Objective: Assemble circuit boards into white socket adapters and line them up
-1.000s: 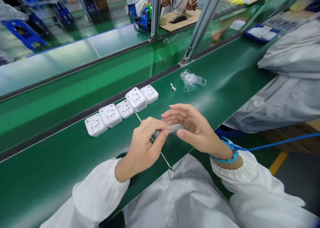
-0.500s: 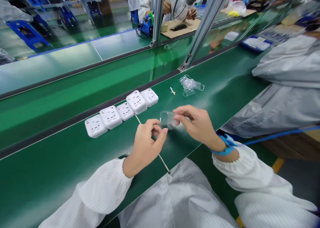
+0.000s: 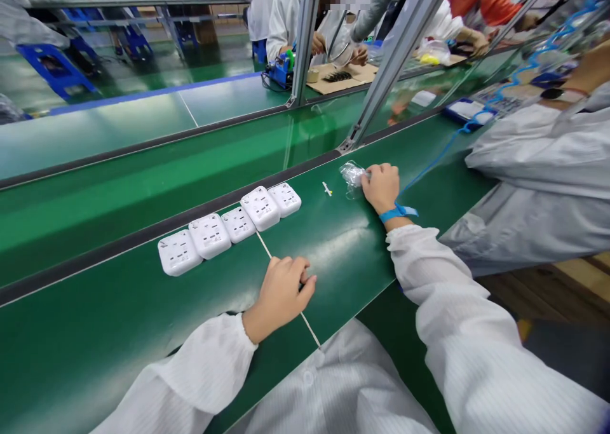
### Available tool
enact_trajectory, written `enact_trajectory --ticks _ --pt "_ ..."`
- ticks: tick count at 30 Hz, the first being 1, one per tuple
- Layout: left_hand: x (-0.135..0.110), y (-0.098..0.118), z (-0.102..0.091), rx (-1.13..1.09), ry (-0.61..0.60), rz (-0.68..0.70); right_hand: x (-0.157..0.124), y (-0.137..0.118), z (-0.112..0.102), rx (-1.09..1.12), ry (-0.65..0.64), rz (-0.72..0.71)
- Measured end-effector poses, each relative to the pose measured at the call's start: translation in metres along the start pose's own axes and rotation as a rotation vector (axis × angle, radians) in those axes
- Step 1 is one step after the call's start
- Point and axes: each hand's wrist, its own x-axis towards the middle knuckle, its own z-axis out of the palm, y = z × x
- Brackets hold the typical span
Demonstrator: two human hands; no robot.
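Note:
My right hand (image 3: 380, 186) reaches far across the green bench, fingers curled on a small heap of clear plastic film (image 3: 351, 174). A blue wrist strap (image 3: 398, 213) circles that wrist. My left hand (image 3: 283, 292) rests on the bench near my body, fingers curled in loosely; whether it holds anything is hidden. A row of several white socket adapters (image 3: 229, 227) lies along the black strip, left of both hands. A tiny white part (image 3: 327, 189) lies just left of the film.
A green conveyor belt (image 3: 119, 186) runs behind the black strip. Slanted metal posts (image 3: 386, 59) rise beyond it. A neighbour in a white coat (image 3: 538, 180) sits close on the right. Other people work at a far bench (image 3: 333, 72).
My right hand has carried the clear film away from my left hand and out to the plastic heap on the right. My left hand has sunk onto the bench.

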Motion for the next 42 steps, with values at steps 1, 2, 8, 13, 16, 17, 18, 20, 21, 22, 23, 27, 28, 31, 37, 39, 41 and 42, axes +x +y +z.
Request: enact_trajectory --ticks 1,2,8,13,16,17,18,20,21,22,23,27,28,31,37,39,41,42 --pt "0.000 0.001 0.000 0.007 -0.006 0.002 -0.002 0.001 0.002 -0.023 0.034 0.003" --pt "0.000 0.001 0.000 0.014 -0.011 0.003 -0.004 0.001 0.003 -0.043 0.055 -0.011" --pt "0.001 0.002 -0.001 0.029 -0.020 0.007 -0.001 0.002 0.003 -0.112 -0.061 -0.194" --pt "0.002 0.002 -0.002 0.050 -0.026 0.014 -0.001 0.004 0.007 -0.147 -0.066 -0.164" --pt "0.001 0.002 -0.002 0.055 -0.024 0.014 -0.004 0.003 0.007 -0.108 -0.088 -0.131" --pt "0.001 0.002 -0.002 0.056 -0.025 0.015 -0.005 0.003 0.005 -0.082 -0.086 -0.113" --pt "0.001 0.002 -0.002 0.058 -0.026 0.017 -0.007 0.002 0.003 -0.051 -0.076 -0.087" --pt "0.001 0.002 -0.002 0.062 -0.026 0.019 -0.011 0.002 -0.002 0.018 -0.025 -0.017" --pt "0.001 0.002 -0.002 0.064 -0.027 0.020 -0.013 0.001 -0.006 0.049 0.013 0.013" --pt "0.001 0.002 -0.003 0.065 -0.028 0.019 -0.015 0.000 -0.010 0.073 0.057 0.034" --pt "0.001 0.003 -0.003 0.066 -0.029 0.019 -0.016 -0.001 -0.013 0.087 0.099 0.032" --pt "0.002 0.003 -0.003 0.067 -0.033 0.027 -0.021 -0.007 -0.018 0.038 0.000 -0.246" --pt "0.002 0.003 -0.003 0.067 -0.033 0.028 -0.021 -0.009 -0.016 0.016 -0.106 -0.321" --pt "0.002 0.003 -0.003 0.066 -0.035 0.026 -0.020 -0.012 -0.008 -0.009 -0.353 -0.391" --pt "0.002 0.004 -0.003 0.069 -0.035 0.035 -0.019 -0.011 -0.006 0.014 -0.230 -0.261" --pt "0.002 0.004 -0.003 0.069 -0.035 0.037 -0.019 -0.011 -0.007 0.016 -0.297 -0.239" --pt "0.002 0.004 -0.004 0.063 -0.039 0.035 -0.018 -0.013 -0.009 0.009 -0.287 -0.223" --pt "0.002 0.004 -0.004 0.061 -0.041 0.034 -0.018 -0.013 -0.009 0.000 -0.255 -0.212"
